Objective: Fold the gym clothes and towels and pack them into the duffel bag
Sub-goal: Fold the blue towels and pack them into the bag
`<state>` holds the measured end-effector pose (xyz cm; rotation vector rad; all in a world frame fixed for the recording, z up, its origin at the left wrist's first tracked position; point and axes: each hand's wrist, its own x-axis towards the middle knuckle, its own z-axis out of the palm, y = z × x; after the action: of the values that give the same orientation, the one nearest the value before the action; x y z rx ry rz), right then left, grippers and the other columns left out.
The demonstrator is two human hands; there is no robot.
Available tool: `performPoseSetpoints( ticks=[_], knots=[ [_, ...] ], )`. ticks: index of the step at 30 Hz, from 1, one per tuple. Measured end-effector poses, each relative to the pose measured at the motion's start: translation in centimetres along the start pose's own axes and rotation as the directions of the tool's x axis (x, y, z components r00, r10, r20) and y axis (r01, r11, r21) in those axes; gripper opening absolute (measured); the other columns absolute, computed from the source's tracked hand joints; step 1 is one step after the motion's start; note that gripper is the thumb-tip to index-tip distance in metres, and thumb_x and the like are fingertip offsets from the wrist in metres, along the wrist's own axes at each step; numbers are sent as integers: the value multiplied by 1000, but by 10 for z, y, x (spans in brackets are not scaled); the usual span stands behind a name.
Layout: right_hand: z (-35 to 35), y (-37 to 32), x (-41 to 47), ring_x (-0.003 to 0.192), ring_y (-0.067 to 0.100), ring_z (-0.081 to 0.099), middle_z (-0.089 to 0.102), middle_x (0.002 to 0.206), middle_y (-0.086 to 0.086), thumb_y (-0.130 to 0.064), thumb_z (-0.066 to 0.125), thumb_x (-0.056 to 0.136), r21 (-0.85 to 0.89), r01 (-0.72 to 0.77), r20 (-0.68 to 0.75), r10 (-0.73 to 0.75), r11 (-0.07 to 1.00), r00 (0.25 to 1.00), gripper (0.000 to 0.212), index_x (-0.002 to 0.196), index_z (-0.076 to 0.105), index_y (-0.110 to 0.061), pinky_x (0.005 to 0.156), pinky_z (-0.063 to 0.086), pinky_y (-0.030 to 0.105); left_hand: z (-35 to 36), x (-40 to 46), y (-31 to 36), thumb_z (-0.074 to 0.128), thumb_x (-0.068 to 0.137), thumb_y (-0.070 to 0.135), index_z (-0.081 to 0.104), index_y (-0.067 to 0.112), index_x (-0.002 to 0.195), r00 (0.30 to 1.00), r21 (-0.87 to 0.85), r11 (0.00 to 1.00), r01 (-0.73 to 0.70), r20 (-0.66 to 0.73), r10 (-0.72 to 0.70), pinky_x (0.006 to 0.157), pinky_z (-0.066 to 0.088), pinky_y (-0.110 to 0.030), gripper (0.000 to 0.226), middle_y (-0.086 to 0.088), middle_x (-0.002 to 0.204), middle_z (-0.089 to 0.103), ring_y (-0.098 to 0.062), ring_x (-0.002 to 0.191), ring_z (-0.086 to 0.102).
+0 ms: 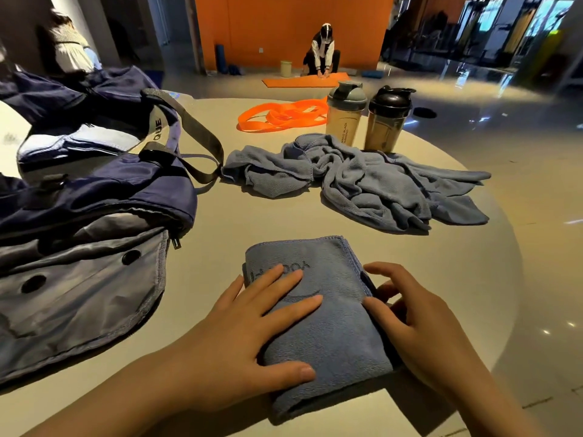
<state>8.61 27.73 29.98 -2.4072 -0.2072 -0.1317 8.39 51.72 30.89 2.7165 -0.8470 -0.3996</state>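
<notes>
The round tabletop [331, 222] is carrying everything. The big navy duffel bag [94, 197] is lying open along its left edge. A crumpled blue towel [372, 181] is lying near the far edge, just in front of two shaker bottles [367, 116]. A folded blue towel [328, 323] is sitting at the near edge. The left hand [252, 329] is pressing flat on top of it, fingers straight. The right hand [419, 323] is touching its right side with bent fingers, gripping nothing I can see.

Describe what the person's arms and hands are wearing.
Nothing shows on either: the left hand and right hand are bare, without gloves, rings or a watch. Both forearms are uncovered as far as the frame's lower edge, so no sleeve is in view.
</notes>
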Motion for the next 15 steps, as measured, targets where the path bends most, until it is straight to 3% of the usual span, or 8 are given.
performPoseSetpoints(
  ticks=[7,12,15],
  knots=[
    [0,3,5,72,-1,55,52,91,-26,-36,50,94,-9,18,12,-18,1000,1000,35,105,31,-64,68,43,13,1,0,3,12,75,81,-18,69,132,999,60,998,-30,-39,33,113,-23,-37,65,37,139,-40,9,128,-41],
    [-5,6,7,78,11,63,55,96,-18,-33,51,94,92,-42,56,37,995,998,35,109,36,-61,76,55,33,5,9,3,14,76,82,-13,68,134,998,41,997,-59,-27,60,116,-17,-44,66,36,143,-36,8,129,-40],
    [-4,9,7,81,7,60,54,96,-17,-32,53,94,133,-53,45,48,990,998,35,106,36,-60,75,54,27,6,11,4,18,75,82,-16,68,133,998,49,997,-55,-3,55,116,-16,-45,69,35,141,-38,8,128,-42]
  ],
)
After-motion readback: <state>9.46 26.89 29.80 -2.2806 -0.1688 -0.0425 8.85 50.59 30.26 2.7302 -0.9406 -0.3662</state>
